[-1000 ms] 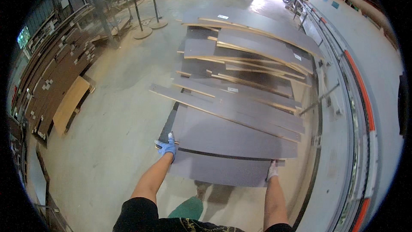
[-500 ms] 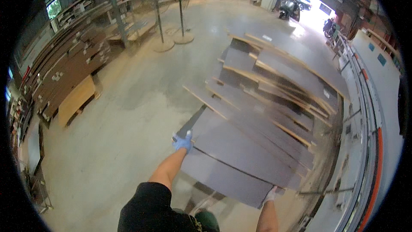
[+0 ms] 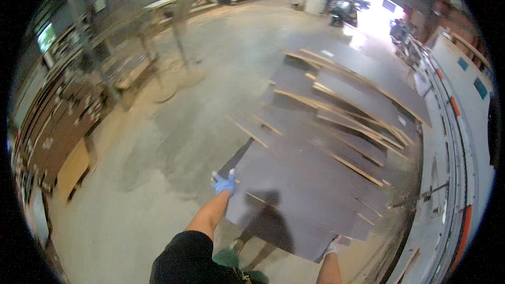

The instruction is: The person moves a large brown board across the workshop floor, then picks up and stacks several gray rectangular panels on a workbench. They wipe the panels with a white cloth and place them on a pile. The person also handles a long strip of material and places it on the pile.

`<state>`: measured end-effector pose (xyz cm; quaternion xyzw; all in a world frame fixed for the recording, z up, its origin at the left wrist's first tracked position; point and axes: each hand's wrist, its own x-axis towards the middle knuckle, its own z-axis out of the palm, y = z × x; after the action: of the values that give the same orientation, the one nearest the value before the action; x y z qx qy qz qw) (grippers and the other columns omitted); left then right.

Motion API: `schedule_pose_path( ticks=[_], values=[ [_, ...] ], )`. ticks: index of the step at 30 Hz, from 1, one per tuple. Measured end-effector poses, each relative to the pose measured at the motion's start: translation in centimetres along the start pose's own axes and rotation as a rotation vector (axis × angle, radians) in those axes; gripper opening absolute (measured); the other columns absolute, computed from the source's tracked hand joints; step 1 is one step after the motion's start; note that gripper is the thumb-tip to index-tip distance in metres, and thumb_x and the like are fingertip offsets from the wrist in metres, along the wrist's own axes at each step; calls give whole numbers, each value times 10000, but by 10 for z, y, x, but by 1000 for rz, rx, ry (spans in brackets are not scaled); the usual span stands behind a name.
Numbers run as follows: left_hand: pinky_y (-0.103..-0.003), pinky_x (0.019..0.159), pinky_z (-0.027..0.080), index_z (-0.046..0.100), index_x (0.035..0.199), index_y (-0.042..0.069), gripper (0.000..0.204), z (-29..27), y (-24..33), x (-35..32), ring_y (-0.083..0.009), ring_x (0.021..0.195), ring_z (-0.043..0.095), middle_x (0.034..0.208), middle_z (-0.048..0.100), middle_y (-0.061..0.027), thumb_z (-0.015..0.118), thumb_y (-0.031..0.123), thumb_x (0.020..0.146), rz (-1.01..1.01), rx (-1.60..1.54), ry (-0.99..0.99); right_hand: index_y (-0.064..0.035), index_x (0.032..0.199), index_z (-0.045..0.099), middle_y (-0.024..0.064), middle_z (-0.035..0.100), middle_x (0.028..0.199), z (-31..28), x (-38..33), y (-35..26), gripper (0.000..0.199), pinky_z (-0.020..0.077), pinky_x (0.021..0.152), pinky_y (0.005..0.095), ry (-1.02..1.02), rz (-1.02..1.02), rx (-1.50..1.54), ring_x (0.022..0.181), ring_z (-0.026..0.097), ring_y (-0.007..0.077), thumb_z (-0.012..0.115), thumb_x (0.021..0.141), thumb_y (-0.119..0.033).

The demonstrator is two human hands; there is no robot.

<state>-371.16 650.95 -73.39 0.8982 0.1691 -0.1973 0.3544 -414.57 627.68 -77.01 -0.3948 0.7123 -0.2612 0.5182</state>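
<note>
A dark grey sheet panel [image 3: 294,205] lies in front of me, its near edge reaching toward my legs. My left hand [image 3: 224,183], in a blue glove, grips its left edge, with the thumb on top and some fingers around the rim. My right hand [image 3: 332,245], in a pale glove, closes on the near right corner; its fingertips are partly hidden. Beyond, several similar grey boards [image 3: 342,87] with light wooden edges overlap in a loose, staggered spread. My shadow falls across the near panel.
A long metal machine rail [image 3: 442,179] with orange parts runs along the right. At left stand stacked brown boards [image 3: 63,131] and a yellowish board [image 3: 73,171] leaning against them. A blurred stand [image 3: 179,47] is at the back left. Motorbikes [image 3: 343,10] stand near the bright doorway.
The dark gap between the near panel and the boards beyond has mostly closed. Both hands keep their holds. My view has turned slightly, shifting the left-side stacks further left.
</note>
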Motion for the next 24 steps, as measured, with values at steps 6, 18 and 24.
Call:
schedule_pose_path(
  ticks=[6,18,24],
  values=[
    [-478,1055,227,42,1428,143,1001,142,151,76,-420,1319,150,1426,99,-285,435,736,723,13,74,47,63,1307,341,209,365,1349,80,189,-58,724,263,1034,351,214,44,-283,1263,333,291,364,892,-530],
    [-501,1042,234,56,1425,150,1005,349,432,160,-428,1306,177,1416,142,-281,424,754,712,74,61,36,63,1217,456,214,512,1221,191,451,-280,702,378,920,371,125,53,-360,1132,480,328,409,870,-546],
    [-506,1040,230,57,1426,127,1022,446,574,201,-421,1309,183,1425,134,-268,415,762,709,21,116,74,57,1232,452,211,484,1255,269,571,-413,743,336,975,364,50,-55,-167,1190,431,325,330,875,-582]
  ],
)
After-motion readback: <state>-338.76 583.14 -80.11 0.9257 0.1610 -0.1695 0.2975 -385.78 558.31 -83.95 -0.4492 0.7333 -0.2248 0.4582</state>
